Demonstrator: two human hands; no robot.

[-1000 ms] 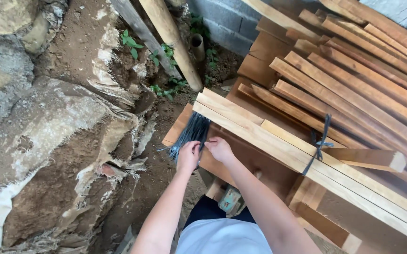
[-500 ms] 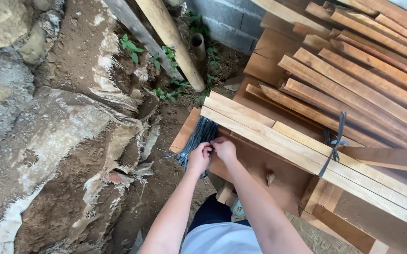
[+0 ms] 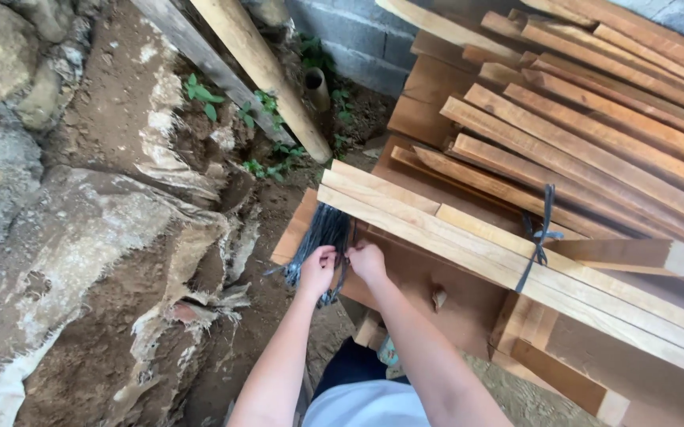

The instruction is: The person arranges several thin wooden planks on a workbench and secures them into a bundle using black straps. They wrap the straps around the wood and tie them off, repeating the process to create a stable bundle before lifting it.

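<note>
Two hands, left hand (image 3: 317,267) and right hand (image 3: 366,261), meet side by side, pinching a dark strap bundle (image 3: 322,235) (hanging strands) under the near end of pale wooden battens (image 3: 468,237).

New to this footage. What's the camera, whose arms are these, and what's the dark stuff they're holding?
There is no machine here: one camera sits on a person's head and looks down, so the two bare arms rising from the bottom edge are the wearer's own. The left hand and right hand are close together, both pinching a hanging bundle of thin dark strands at the near end of a stack of long pale wooden slats. Whether the strands are wire or cord cannot be told. Further along, a dark tie is already wrapped around the same slats. Behind lie more reddish wooden planks. To the left are bare earth and rock, with a round wooden pole leaning across.
</note>
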